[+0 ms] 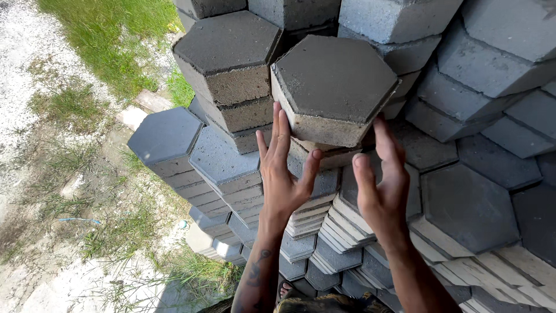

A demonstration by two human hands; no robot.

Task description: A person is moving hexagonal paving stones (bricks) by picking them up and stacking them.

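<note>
A grey hexagonal concrete paver (334, 84) tops a stack right in front of me. My left hand (282, 169) reaches up with fingers spread, its fingertips against the paver's lower left side face. My right hand (380, 181) is also spread, fingers touching the paver's lower right edge. Neither hand closes around anything. Both forearms rise from the bottom of the view; the left one bears a tattoo.
Tall stacks of hexagonal pavers (229, 58) fill the middle and right, with a lower stack (165, 136) at the left. Grass (110, 40) and gravelly ground (35, 174) lie to the left. A flat stone (152, 101) lies beside the stacks.
</note>
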